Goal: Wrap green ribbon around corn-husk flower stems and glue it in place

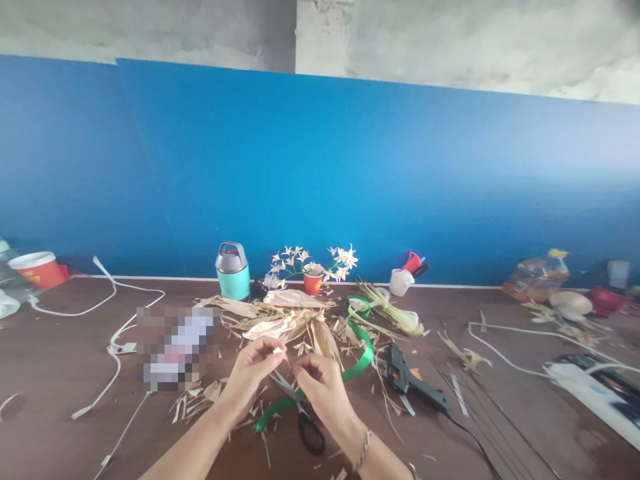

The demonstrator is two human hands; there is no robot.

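My left hand (257,367) pinches a small pale piece of husk (278,351) between thumb and fingertips. Close beside it on the right, my right hand (320,383) has its fingers pressed together; whatever they hold is too small to make out. Beneath the hands lie black-handled scissors (311,433) and a green ribbon (360,360) that curls to the right. Dried husks (273,325) are heaped just beyond the hands, with scraps scattered around. Behind the heap stands a red paper cup (313,285) with pale flowers on green stems.
A teal jar (233,273) stands behind the husks. To the right lie a black glue gun (413,380) with its cord, thin wires and a white power strip (595,400). White cables (117,333) and a blurred-out object are on the left. A blue partition (300,167) borders the table's back.
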